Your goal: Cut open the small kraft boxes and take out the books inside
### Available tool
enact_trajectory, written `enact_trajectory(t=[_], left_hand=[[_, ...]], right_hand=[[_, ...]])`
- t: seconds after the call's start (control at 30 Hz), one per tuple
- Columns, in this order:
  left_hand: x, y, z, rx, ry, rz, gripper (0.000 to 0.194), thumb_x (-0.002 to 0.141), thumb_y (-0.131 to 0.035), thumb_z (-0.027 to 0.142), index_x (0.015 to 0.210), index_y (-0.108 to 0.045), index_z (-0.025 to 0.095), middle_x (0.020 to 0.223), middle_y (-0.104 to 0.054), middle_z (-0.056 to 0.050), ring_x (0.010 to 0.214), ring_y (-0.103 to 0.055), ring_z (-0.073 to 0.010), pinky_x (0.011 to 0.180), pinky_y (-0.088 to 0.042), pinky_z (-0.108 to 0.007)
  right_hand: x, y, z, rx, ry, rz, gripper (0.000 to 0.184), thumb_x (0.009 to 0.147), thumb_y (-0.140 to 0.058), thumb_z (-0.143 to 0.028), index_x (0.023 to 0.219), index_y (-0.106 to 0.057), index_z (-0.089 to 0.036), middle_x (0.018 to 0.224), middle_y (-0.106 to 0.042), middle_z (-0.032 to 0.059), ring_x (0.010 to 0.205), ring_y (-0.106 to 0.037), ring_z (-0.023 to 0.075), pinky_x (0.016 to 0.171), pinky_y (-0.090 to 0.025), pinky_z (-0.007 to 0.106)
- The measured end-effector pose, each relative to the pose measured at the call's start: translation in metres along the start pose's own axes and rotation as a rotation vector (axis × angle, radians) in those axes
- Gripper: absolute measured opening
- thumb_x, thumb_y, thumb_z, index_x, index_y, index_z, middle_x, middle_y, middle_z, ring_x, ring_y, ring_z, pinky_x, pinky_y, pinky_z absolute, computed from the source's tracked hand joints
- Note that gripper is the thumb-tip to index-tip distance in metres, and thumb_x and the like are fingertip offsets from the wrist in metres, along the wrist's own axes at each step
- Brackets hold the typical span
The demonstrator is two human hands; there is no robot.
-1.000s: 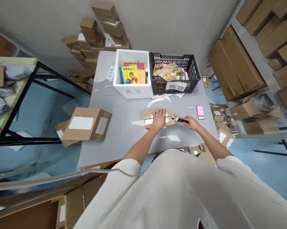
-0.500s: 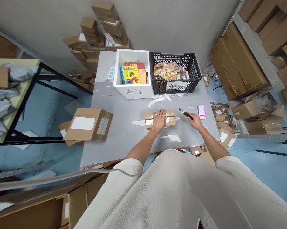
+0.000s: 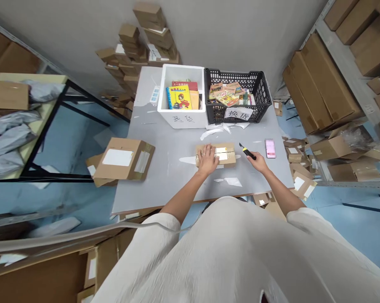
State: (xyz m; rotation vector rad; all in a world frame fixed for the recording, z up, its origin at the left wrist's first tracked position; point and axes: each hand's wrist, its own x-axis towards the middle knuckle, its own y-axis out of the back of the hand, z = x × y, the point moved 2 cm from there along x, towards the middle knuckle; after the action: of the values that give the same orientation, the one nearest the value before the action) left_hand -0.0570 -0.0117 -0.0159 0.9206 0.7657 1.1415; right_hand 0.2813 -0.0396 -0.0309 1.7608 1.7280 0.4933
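Note:
A small taped cardboard box (image 3: 229, 155) with a white label lies on the grey table (image 3: 164, 185). My left hand (image 3: 208, 160) rests on the left part of its top, fingers spread. To the right of the box, my right hand (image 3: 257, 161) is closed around the black and yellow handle of a utility knife (image 3: 248, 153). The knife's tip points up and left, apart from the box. Scraps of white paper (image 3: 232, 182) lie just in front of the box. A phone with a pink screen (image 3: 270, 148) lies beyond my right hand.
A white foam bin (image 3: 182, 120) and a black plastic crate (image 3: 262, 101), both holding books, stand at the back of the table. A larger carton (image 3: 123, 160) sits at its left edge. Shelves with boxes (image 3: 350, 168) flank the right side.
My left hand has slid toward the left end of the small box, uncovering more of its label. The knife stays in my right hand. The whole view has shifted slightly.

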Motion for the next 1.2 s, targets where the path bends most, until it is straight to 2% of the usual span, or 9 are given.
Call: enact_trajectory(t=[0.17,0.27,0.4,0.53,0.77,0.9,1.03,1.13,1.2], left_hand=[[-0.038,0.016,-0.035,-0.001,0.101,0.055,0.062,0.109,-0.048,0.043,0.167,-0.052,0.022,0.182,-0.042,-0.022,0.171,-0.035,-0.0394,0.138,-0.026,-0.066],[-0.056,0.018,-0.046,-0.001,0.114,0.044,0.059,0.109,-0.047,0.041,0.165,-0.054,0.021,0.178,-0.045,-0.023,0.167,-0.04,-0.039,0.137,-0.029,-0.063],[-0.07,0.015,-0.047,0.011,0.104,0.019,0.06,0.109,-0.046,0.036,0.168,-0.051,0.023,0.179,-0.046,-0.022,0.167,-0.04,-0.0382,0.136,-0.03,-0.063],[-0.078,0.011,-0.045,0.038,0.107,-0.033,0.064,0.108,-0.046,0.034,0.171,-0.047,0.024,0.184,-0.039,-0.021,0.17,-0.037,-0.0388,0.135,-0.032,-0.065],[-0.082,0.009,-0.044,0.067,0.151,-0.067,0.065,0.109,-0.048,0.035,0.173,-0.045,0.024,0.186,-0.038,-0.02,0.17,-0.037,-0.0418,0.133,-0.036,-0.066],[-0.08,0.007,-0.045,0.058,0.184,-0.045,0.06,0.11,-0.047,0.036,0.169,-0.051,0.024,0.182,-0.043,-0.02,0.167,-0.041,-0.0423,0.132,-0.038,-0.066],[-0.076,0.005,-0.047,0.038,0.224,0.006,0.051,0.112,-0.047,0.036,0.16,-0.059,0.026,0.177,-0.05,-0.019,0.162,-0.047,-0.0411,0.129,-0.042,-0.064],[-0.073,0.005,-0.049,0.008,0.248,0.042,0.046,0.111,-0.049,0.035,0.153,-0.065,0.026,0.172,-0.054,-0.019,0.156,-0.051,-0.0411,0.126,-0.046,-0.063],[-0.07,0.005,-0.052,-0.021,0.256,0.06,0.042,0.111,-0.05,0.034,0.148,-0.068,0.026,0.167,-0.057,-0.018,0.152,-0.055,-0.0398,0.123,-0.049,-0.061]], right_hand=[[0.007,-0.012,0.0,0.003,-0.08,-0.004,0.056,0.095,-0.068,-0.053,0.14,-0.073,-0.021,0.13,-0.078,0.0136,0.119,-0.073,0.0328,0.111,-0.059,0.05],[0.012,-0.018,0.012,-0.057,-0.165,0.033,0.05,0.09,-0.068,-0.045,0.132,-0.074,-0.019,0.128,-0.076,0.0151,0.118,-0.072,0.0326,0.11,-0.059,0.049],[0.015,-0.024,0.037,-0.157,-0.272,0.115,0.04,0.086,-0.07,-0.04,0.12,-0.075,-0.019,0.128,-0.072,0.0179,0.12,-0.07,0.0343,0.111,-0.057,0.049],[0.009,-0.029,0.064,-0.245,-0.398,0.178,0.034,0.086,-0.073,-0.039,0.115,-0.077,-0.021,0.123,-0.072,0.019,0.13,-0.065,0.0402,0.115,-0.052,0.057],[0.0,-0.034,0.098,-0.289,-0.517,0.14,0.041,0.091,-0.069,-0.03,0.129,-0.072,-0.015,0.136,-0.067,0.0264,0.132,-0.062,0.0442,0.115,-0.049,0.062],[-0.002,-0.033,0.109,-0.325,-0.526,0.095,0.042,0.095,-0.067,-0.03,0.134,-0.069,-0.014,0.141,-0.063,0.0267,0.134,-0.061,0.0431,0.115,-0.049,0.058],[-0.005,-0.033,0.112,-0.317,-0.459,0.135,0.046,0.095,-0.069,-0.034,0.138,-0.068,-0.017,0.139,-0.064,0.0244,0.136,-0.058,0.0431,0.117,-0.047,0.06],[-0.004,-0.035,0.099,-0.303,-0.383,0.157,0.048,0.098,-0.065,-0.039,0.141,-0.068,-0.017,0.141,-0.064,0.0256,0.137,-0.057,0.0443,0.119,-0.045,0.064],[0.0,-0.04,0.08,-0.252,-0.291,0.126,0.047,0.101,-0.058,-0.04,0.14,-0.069,-0.016,0.141,-0.065,0.0256,0.134,-0.06,0.0424,0.119,-0.047,0.063]])
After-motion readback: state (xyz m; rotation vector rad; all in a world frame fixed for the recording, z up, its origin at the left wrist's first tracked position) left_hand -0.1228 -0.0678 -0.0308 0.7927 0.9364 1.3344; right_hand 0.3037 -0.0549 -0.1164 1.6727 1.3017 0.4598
